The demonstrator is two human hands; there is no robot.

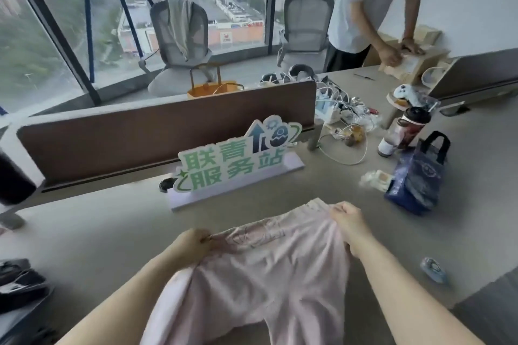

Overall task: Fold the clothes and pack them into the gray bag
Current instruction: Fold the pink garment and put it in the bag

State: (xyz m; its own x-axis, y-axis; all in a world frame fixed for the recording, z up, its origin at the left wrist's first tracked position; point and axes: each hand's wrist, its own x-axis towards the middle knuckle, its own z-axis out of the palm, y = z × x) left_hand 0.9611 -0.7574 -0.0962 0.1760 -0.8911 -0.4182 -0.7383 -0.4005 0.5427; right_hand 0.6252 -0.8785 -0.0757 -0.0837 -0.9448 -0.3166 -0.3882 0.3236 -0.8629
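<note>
At the near middle of the tabletop (84,232), my fingers (206,238) on the left hand (193,244) are curled in a pinch on the top edge of the pink garment (266,274), at about nine o'clock of its upper hem. My right hand (350,224) is curled over the opposite corner at about two o'clock, gripping the same edge, with bunched cloth gathered beneath the knuckles. Between the two hands the hem looks stretched, and the rest of the garment drapes toward me and off the bottom of view, splitting into what look like two legs.

I judge the cloth light, thin and very soft: it will sag wherever it is unsupported and wrinkle easily, so holding the two top corners wide apart seems the right hold for laying it flat before a fold. It should not be slippery or fragile.

Farther out, at twelve o'clock, stands a green-lettered sign (235,159) against the brown divider (140,134). At two o'clock a dark blue tote (414,179) sits upright, with a tumbler (412,129) behind it. I cannot pick out a gray bag with certainty; dark items (19,280) lie at the left edge, at nine o'clock
</note>
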